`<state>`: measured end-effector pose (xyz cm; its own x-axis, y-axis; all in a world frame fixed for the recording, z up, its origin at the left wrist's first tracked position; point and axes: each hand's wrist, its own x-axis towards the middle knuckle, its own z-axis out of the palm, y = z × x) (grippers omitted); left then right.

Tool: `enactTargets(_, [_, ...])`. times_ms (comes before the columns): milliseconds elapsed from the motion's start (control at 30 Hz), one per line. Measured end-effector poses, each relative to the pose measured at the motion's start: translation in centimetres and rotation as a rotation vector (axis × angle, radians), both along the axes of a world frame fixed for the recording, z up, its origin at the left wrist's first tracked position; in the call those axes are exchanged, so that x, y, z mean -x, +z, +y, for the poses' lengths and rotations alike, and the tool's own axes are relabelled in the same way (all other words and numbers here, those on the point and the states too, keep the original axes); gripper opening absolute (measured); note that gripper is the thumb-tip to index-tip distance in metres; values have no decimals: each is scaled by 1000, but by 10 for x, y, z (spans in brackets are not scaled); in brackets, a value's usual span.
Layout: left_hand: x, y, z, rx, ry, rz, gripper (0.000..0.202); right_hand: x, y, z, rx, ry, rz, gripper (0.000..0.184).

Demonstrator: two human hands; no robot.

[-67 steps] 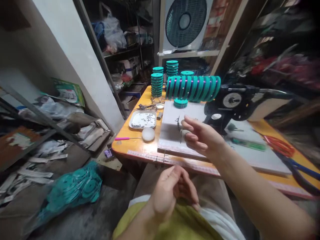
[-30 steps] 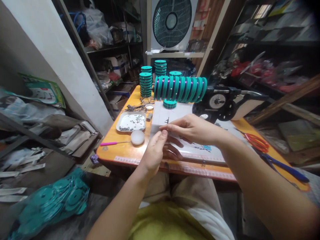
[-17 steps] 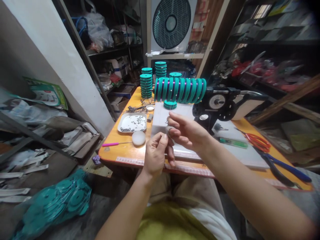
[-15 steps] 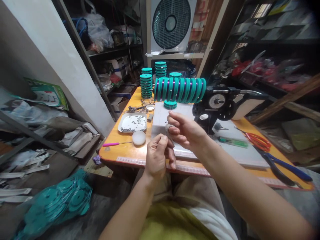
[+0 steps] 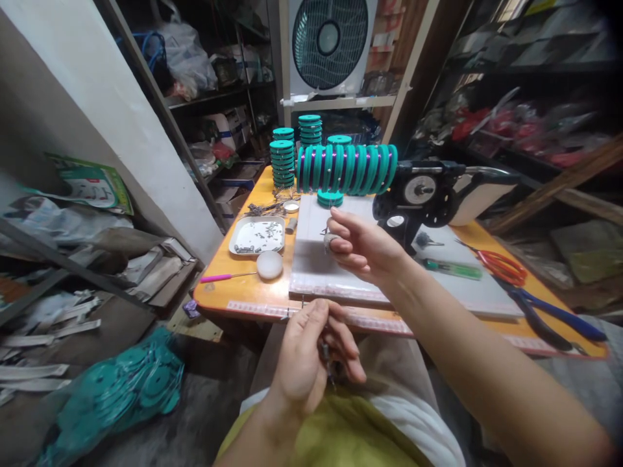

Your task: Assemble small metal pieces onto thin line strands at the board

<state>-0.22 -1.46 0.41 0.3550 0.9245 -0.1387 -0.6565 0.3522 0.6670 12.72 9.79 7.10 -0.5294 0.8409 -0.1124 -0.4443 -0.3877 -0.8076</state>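
My left hand (image 5: 306, 350) is low over my lap, its thumb pressed on the forefinger. Small dark tips stick out by the thumb and metallic bits show under the curled fingers, too small to name. My right hand (image 5: 357, 243) is over the white board (image 5: 316, 259), fingers curled, with a pale wrap (image 5: 331, 242) around one finger. A faint thin line appears to run from its fingertips up toward the row of green spools (image 5: 346, 170), which carry purple bands and sit on the shaft of a black winder (image 5: 421, 194).
Stacked green spools (image 5: 282, 162) stand behind. At left are a white tray (image 5: 235, 237) of small metal pieces, a round white lid-like thing (image 5: 269, 264) and a pink-handled tool (image 5: 217, 278). Red-handled scissors (image 5: 501, 266), a green cutter (image 5: 452, 268) and blue-handled pliers (image 5: 564, 318) lie at right.
My left hand has come down and toward me, away from the right hand. My right hand stays nearly where it was, below the spools. The view has shifted slightly.
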Motion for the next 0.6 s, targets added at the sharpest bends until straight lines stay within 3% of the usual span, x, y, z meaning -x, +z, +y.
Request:
enactTargets(167, [9, -6, -2, 45, -94, -60, 28, -3, -10, -11, -73, 48, -96, 29])
enactTargets(467, [20, -18, -13, 103, -92, -32, 26, -4, -16, -22, -55, -17, -138, 28])
enactTargets(600, [20, -25, -18, 100, -106, -65, 27, -4, -21, -27, -97, 29, -188, 29])
